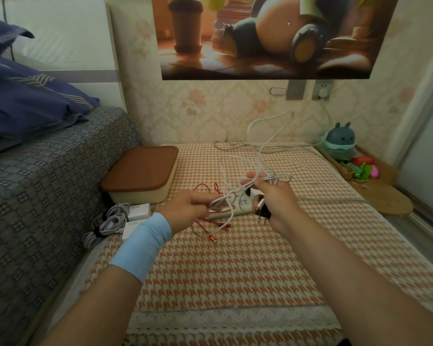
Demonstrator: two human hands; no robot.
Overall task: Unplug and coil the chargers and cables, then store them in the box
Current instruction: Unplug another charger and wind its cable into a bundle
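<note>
Both hands are gripping: right hand (273, 198) holding a black charger (262, 213) and white cable (255, 156), left hand (189, 208) pinching that cable. Two coiled chargers (125, 218) are waiting at lower left. The box (141, 173) is remaining closed.

White cable (254, 156) tangled above power strip (238, 208); closed brown-lidded box (140, 173) left.

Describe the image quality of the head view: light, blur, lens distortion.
Head view: dim, warm indoor light, no glare and only faint shadows. Wide-angle bending bows the bed edge and stretches both forearms. Motion blur smears the white cable looping above the right hand and softens the left hand; the box and power strip read soft but recognisable.
</note>
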